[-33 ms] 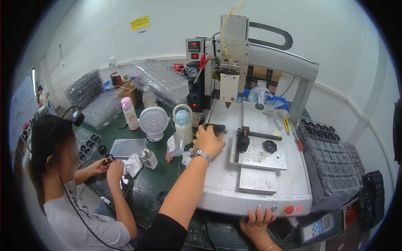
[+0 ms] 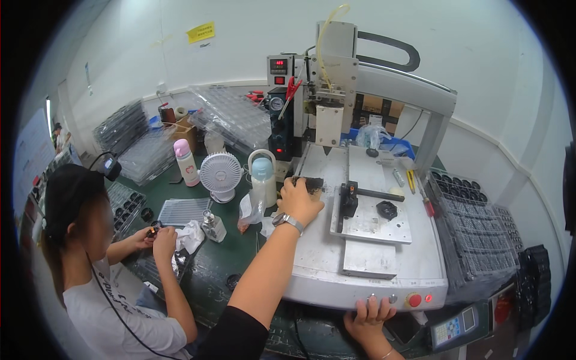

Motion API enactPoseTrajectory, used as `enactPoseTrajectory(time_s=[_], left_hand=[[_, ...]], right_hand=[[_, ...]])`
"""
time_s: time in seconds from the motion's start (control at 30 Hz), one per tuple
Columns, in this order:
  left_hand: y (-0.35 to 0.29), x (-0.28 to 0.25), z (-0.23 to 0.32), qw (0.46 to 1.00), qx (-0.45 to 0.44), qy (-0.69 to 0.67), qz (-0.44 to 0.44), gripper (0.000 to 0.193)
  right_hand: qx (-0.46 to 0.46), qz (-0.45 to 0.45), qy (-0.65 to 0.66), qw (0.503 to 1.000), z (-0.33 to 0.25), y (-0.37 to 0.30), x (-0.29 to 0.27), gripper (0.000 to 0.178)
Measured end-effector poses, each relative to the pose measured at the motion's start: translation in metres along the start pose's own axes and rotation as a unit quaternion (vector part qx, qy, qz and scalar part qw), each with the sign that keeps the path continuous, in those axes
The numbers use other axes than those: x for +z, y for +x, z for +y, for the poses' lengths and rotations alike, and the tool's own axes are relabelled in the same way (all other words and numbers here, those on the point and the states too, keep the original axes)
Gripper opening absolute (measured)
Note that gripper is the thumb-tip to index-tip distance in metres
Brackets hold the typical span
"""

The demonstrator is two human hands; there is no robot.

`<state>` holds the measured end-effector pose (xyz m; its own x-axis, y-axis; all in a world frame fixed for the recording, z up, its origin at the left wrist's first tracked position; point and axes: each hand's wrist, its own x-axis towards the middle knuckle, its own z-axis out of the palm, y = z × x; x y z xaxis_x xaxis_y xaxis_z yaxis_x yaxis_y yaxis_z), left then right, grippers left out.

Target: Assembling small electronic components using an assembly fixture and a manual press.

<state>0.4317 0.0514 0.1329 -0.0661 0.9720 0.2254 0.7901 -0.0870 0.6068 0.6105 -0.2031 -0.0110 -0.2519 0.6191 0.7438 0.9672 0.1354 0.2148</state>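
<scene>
My left hand point(image 2: 300, 201), with a watch on its wrist, reaches to the left side of the white benchtop machine's bed point(image 2: 312, 240). Its bent fingers rest on a dark, rough-edged block point(image 2: 313, 182), partly hidden under them. At the machine's front edge is my right hand point(image 2: 370, 327), palm below and fingers stretched up against the front panel. One fingertip lies close to a metal push button point(image 2: 372, 298); whether it presses cannot be made out. On the bed, a metal fixture plate point(image 2: 369, 227) carries a black round part point(image 2: 386, 210) and a black clamp bar point(image 2: 378, 194).
Above the bed stands the machine's vertical head point(image 2: 329, 126). A red knob point(image 2: 414, 300) sits on the front panel. Trays of black parts point(image 2: 471, 228) are stacked right. Left are a bottle point(image 2: 262, 180), a small fan point(image 2: 220, 174) and a co-worker point(image 2: 120, 312) handling a small dark part.
</scene>
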Motion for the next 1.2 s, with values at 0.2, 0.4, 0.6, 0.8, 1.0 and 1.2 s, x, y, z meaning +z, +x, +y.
enactPoseTrajectory(time_s=[0.2,0.4,0.6,0.8,1.0,1.2], left_hand=[[0.004,0.010,-0.006,0.980,0.094,-0.158,0.074,0.071],[-0.003,-0.012,0.015,0.902,-0.015,-0.425,-0.068,0.070],[0.007,-0.002,0.001,0.840,-0.047,-0.538,-0.053,0.058],[0.007,-0.001,0.004,0.799,-0.077,-0.594,-0.052,0.042],[0.011,0.003,-0.001,0.799,-0.082,-0.591,-0.076,0.032],[0.015,0.005,-0.006,0.798,-0.129,-0.585,-0.067,0.034]], right_hand=[[0.002,-0.003,0.003,1.000,-0.002,0.002,-0.002,0.064],[0.031,-0.008,0.010,0.999,0.000,-0.006,0.004,0.060],[0.026,0.001,0.012,1.000,-0.002,-0.005,0.006,0.060],[0.025,-0.005,0.012,1.000,-0.001,-0.008,0.005,0.061],[0.026,-0.003,0.011,1.000,-0.001,-0.009,0.005,0.061],[0.028,-0.008,0.013,0.999,-0.002,-0.009,0.006,0.061]])
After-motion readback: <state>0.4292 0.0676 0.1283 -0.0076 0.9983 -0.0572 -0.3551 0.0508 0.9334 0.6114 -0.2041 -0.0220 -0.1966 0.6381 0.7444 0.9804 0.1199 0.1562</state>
